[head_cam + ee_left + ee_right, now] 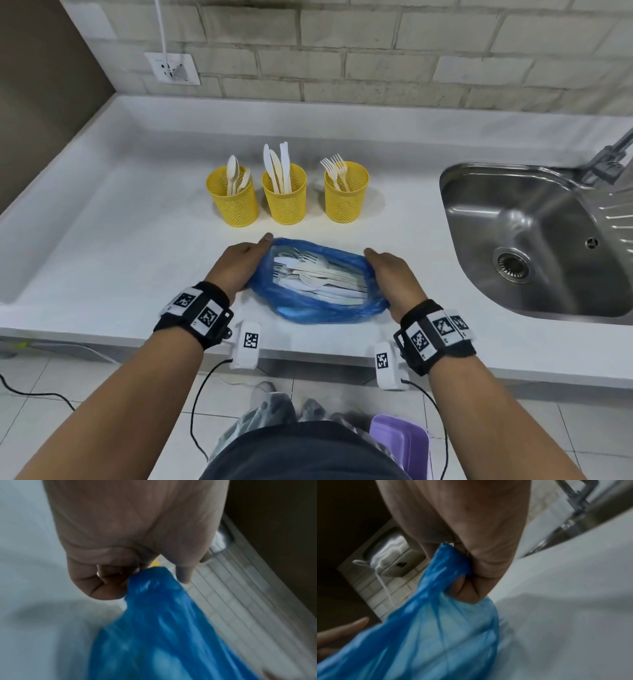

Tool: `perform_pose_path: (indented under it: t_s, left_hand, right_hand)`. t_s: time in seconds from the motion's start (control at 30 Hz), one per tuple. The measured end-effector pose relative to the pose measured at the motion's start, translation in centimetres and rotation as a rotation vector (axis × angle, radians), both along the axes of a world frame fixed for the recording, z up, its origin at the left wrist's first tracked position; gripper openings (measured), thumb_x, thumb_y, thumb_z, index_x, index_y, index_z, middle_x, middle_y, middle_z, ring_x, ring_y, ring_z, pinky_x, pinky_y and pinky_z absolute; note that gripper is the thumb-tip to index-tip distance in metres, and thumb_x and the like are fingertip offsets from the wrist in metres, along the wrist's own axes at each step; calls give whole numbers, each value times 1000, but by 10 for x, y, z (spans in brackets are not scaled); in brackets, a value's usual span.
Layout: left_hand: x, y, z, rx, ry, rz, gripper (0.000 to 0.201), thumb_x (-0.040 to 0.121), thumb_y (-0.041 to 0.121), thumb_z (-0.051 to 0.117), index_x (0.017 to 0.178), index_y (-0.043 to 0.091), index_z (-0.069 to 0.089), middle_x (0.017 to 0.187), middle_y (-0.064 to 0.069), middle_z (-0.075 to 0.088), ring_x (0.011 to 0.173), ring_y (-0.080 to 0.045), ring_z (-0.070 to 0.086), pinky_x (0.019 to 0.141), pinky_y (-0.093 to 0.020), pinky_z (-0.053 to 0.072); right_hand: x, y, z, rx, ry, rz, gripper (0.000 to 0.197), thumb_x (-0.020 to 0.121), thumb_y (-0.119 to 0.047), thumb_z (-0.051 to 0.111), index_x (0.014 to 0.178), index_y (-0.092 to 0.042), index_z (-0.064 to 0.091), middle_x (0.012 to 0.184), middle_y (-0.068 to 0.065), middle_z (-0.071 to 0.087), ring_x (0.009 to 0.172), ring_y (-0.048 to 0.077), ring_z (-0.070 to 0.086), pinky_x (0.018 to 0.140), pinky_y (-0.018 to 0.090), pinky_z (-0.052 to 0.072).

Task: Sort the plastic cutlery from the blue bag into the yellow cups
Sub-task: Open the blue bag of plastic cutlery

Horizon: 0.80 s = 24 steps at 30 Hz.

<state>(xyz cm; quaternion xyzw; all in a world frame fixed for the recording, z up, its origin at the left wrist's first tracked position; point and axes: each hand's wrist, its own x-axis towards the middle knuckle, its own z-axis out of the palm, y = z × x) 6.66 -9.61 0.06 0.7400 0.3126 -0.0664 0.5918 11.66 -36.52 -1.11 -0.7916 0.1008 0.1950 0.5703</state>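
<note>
A blue plastic bag (318, 308) lies on the white counter near its front edge, its mouth stretched wide over a pile of white plastic cutlery (318, 277). My left hand (239, 263) grips the bag's left rim (147, 582) with curled fingers. My right hand (394, 274) grips the right rim (448, 563) the same way. Behind the bag stand three yellow mesh cups in a row: the left cup (234, 202) holds spoons, the middle cup (286, 198) knives, the right cup (346, 195) forks.
A steel sink (534, 240) with a tap (613, 154) is set into the counter at the right. A wall socket (173, 68) with a white cable sits at the back left. A purple container (400, 442) stands on the floor below the counter edge.
</note>
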Motion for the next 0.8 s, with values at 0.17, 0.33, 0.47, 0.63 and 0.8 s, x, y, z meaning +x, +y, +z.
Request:
perform_pose_path:
  t_s: [0.17,0.33,0.47,0.63,0.8]
  left_hand:
    - [4,4,2,509,-160,-339,54,100,42,60,77,-7,60,66,-17,54,59,-16,43,60,-29,33]
    - [27,11,-3,-21,-4,-69,45,98,41,66,102,-4,73,101,-20,76,93,-30,68,86,-37,50]
    - [27,12,-11,-81,89,15,51,92,52,69,109,3,72,116,-17,74,103,-33,70,102,-45,54]
    - [-10,2,9,356,134,-171,79,74,74,75,121,15,53,114,-1,60,104,-23,61,82,-37,49]
    - [-47,-17,16,351,129,-201,41,80,36,86,96,5,66,82,-10,70,65,-18,66,58,-30,55]
  right_hand:
    - [-5,3,4,-132,-169,261,35,103,-26,54,71,-13,48,70,4,46,67,19,45,68,34,34]
    - [9,8,-2,242,259,-217,32,103,-24,56,74,-10,57,69,7,54,62,22,51,68,34,42]
    - [9,7,-9,139,215,-183,28,98,-34,58,84,-11,62,87,11,63,79,28,60,76,40,50]
    - [-20,-10,2,-209,-95,71,43,89,-43,72,116,-18,52,110,7,54,85,18,58,72,25,44]
    - [-44,-21,6,-300,8,170,44,91,-37,71,119,-14,47,107,7,62,68,23,66,52,25,51]
